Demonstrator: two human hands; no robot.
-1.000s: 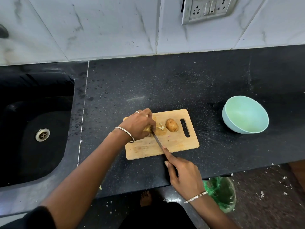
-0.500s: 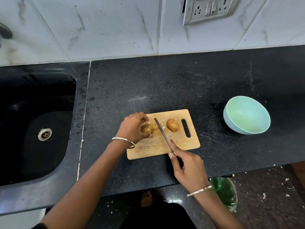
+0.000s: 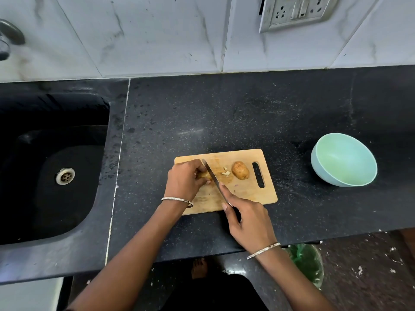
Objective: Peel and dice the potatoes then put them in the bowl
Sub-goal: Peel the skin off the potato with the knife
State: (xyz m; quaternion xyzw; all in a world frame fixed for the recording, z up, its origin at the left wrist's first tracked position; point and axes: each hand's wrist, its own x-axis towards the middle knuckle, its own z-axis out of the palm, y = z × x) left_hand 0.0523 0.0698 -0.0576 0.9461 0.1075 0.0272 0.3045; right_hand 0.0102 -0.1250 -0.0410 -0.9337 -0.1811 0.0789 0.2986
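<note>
Two potatoes are on the wooden cutting board [image 3: 244, 194], and the pale green bowl [image 3: 343, 160] well off to the right on the black counter [image 3: 224, 113] holds nothing at all; its inside is bare and smooth. Down past the counter edge, a bin lined with a green bag [image 3: 307, 263] stands on the floor, but I can't make out what lies in it. The dark sink [image 3: 51, 167] to the left shows only its metal drain [image 3: 65, 176].

Most of the first potato [image 3: 205, 175] is hidden: the left hand [image 3: 185, 180] is curled closed over it, fingers wrapped down, so just a small yellowish-brown patch peeks out by the blade. Whether that patch is skin or peeled flesh is hard to say. The right hand [image 3: 249, 221] is closed round the handle of the knife [image 3: 212, 176], forefinger stretched out along the spine; the handle itself is almost wholly buried in the grip. Its blade runs slantwise up the board, edge right against the held potato. A tap at the far left and a socket plate on the tiled wall are both cut off by the frame's edge.

The second potato [image 3: 240, 170] lies free, just left of the board's handle slot, small, oval, brown, with its skin looking intact. Between it and the knife sit a few pale bits [image 3: 226, 172], too tiny to tell whether peel or dice. Each wrist wears a thin bangle.
</note>
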